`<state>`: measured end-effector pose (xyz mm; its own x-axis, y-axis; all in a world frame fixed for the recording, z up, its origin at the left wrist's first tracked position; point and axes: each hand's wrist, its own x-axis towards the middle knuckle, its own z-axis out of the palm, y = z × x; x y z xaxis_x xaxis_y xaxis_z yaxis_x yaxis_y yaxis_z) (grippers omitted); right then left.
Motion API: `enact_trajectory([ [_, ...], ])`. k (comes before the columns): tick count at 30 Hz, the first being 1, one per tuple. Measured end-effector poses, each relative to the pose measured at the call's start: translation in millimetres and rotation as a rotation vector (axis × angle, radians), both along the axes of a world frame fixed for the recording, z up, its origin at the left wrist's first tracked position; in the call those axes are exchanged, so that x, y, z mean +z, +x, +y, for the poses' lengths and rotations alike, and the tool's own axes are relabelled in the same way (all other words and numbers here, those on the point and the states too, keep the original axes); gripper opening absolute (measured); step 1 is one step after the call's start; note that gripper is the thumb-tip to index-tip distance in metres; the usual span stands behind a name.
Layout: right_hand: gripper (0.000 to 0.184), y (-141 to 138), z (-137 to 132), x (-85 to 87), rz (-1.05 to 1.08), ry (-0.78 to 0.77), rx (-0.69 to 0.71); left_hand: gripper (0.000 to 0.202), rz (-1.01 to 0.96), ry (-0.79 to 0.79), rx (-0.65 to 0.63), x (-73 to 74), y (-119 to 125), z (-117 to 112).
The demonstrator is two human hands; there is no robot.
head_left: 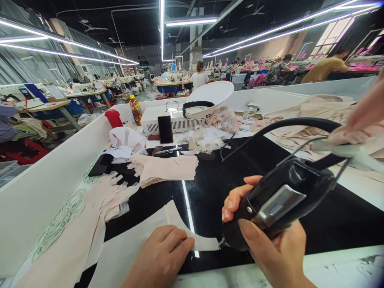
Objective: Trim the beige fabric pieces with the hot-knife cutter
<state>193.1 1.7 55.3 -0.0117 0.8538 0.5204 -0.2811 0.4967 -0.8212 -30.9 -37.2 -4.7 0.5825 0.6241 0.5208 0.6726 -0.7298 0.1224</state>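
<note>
My right hand (pixel 270 248) is wrapped round a black corded handheld tool (pixel 276 200) with a silver plate on its side and a small metal tip; its exact kind is unclear. The tip is at the narrow end of a pale curved fabric piece (pixel 129 248), apparently touching it. My left hand (pixel 163 254) lies on that piece, fingers pressing it against the glossy black table surface (pixel 210 192). Beyond it lies a stack of cut beige fabric pieces (pixel 166 168). More long beige pieces (pixel 81 224) lie along the left side.
At upper right, another person's blurred hand (pixel 370 104) is at some beige cloth. A thick black cable (pixel 279 124) arches behind the tool. A phone (pixel 165 129) leans on a white box (pixel 151 118), near a drink bottle (pixel 135 110). Green cord coils (pixel 60 220) lie left.
</note>
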Motion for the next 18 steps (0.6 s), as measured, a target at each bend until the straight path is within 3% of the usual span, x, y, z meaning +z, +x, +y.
enact_trajectory([
  [18,0.043,0.0,-2.2,-0.4,-0.005,0.005,0.008,0.038,0.050,0.139,0.000,5.5,5.2,3.1],
])
